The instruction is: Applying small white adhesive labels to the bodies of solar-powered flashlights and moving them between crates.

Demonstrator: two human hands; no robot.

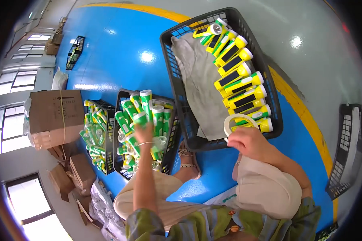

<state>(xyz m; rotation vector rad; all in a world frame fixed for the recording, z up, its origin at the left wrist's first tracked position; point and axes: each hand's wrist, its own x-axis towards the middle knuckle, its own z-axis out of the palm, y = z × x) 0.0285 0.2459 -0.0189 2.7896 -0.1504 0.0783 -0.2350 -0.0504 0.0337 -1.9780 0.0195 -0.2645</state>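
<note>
My left hand (144,133), slightly blurred, is closed around a green flashlight (140,118) over the middle basket (173,138), which is heaped with green, white and yellow flashlights. Part of its fingers is hidden. A cream roll of tape (228,125) is in my right hand (247,141), its ring standing up from the fingers at the near edge of the large black basket (184,116). Inside that basket, a row of yellow flashlights (234,63) with dark panels lies along the right side, beside a grey cloth (197,80).
Another basket of flashlights (96,134) stands at the left, beside a tied cardboard box (56,116). Opened cartons (82,172) and plastic bags (102,205) lie nearer. A black crate (344,148) is at the far right. My feet (188,166) are beside the baskets.
</note>
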